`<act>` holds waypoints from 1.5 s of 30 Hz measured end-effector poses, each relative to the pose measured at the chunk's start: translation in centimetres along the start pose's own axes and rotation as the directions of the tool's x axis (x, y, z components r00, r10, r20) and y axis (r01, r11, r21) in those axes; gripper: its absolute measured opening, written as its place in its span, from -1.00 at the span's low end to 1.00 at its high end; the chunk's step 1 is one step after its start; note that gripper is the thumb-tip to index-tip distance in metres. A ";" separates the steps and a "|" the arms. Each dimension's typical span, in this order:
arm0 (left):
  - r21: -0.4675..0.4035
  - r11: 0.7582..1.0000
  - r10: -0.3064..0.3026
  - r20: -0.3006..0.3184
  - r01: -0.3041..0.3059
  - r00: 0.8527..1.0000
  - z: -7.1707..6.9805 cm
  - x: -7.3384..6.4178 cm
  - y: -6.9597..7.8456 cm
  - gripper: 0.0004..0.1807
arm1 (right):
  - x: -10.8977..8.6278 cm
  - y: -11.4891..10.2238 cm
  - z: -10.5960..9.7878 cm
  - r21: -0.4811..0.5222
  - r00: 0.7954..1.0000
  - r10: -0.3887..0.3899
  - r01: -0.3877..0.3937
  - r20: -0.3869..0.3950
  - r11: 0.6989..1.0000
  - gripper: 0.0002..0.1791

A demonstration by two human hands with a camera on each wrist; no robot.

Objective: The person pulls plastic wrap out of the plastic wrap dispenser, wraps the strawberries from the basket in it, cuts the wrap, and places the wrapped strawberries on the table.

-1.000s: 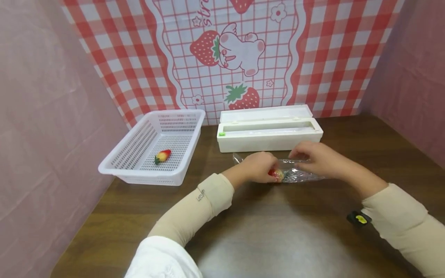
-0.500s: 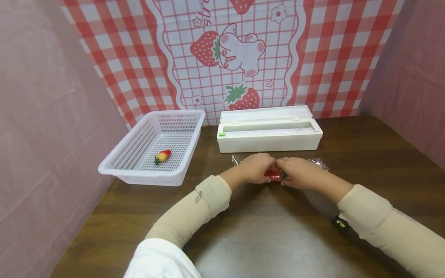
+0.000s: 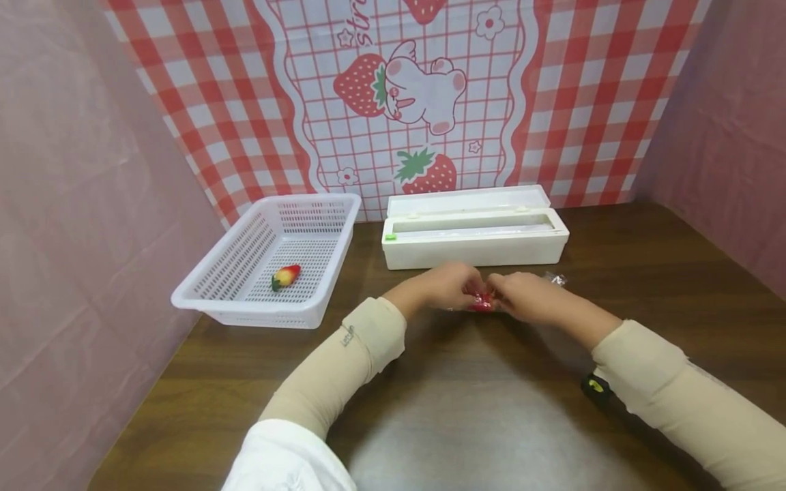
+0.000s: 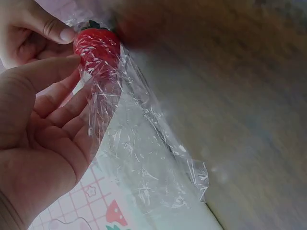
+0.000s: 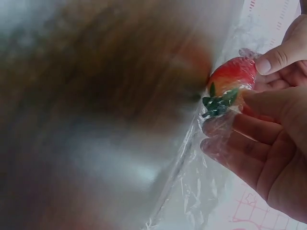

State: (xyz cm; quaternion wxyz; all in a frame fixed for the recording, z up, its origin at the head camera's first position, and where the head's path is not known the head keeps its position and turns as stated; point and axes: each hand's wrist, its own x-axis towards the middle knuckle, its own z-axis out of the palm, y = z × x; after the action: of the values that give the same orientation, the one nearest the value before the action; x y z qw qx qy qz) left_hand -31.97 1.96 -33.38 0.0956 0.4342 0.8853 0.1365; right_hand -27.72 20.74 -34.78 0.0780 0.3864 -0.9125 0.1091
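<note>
A red strawberry (image 4: pixel 98 50) with green leaves is wrapped in clear cling film (image 4: pixel 144 163), whose loose end trails away in the left wrist view. My left hand (image 3: pixel 451 285) pinches the strawberry's tip end between thumb and fingers. From the other side my right hand (image 3: pixel 525 296) pinches it near the leaves; in the right wrist view its thumb lies on the film-covered fruit (image 5: pixel 235 74). Both hands are close together over the table, in front of the white box. Some crumpled film (image 3: pixel 555 279) shows beyond the right hand.
A long white cling film box (image 3: pixel 475 251) stands behind the hands with its lid raised. To the left is a white perforated basket (image 3: pixel 245 305) holding another red and yellow strawberry (image 3: pixel 286 277). A checked cloth (image 3: pixel 589 102) hangs at the back.
My right hand has moved left from the loose film onto the strawberry, beside my left hand. Both hands now turn the wrapped fruit, and less film shows at the sides.
</note>
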 end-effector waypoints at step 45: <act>0.228 0.962 -0.147 -0.039 0.152 0.988 -0.7 0.6 -0.8 -0.81 | 2.1 2.7 -1.6 -0.015 0.997 0.064 -0.065 -0.048 0.998 -0.84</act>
State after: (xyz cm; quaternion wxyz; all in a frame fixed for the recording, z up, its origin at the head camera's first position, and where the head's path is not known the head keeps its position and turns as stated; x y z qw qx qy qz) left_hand -33.15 1.82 -33.03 0.0448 0.3728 0.9264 0.0300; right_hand -31.01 21.52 -33.17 0.0994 0.3533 -0.9233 0.1131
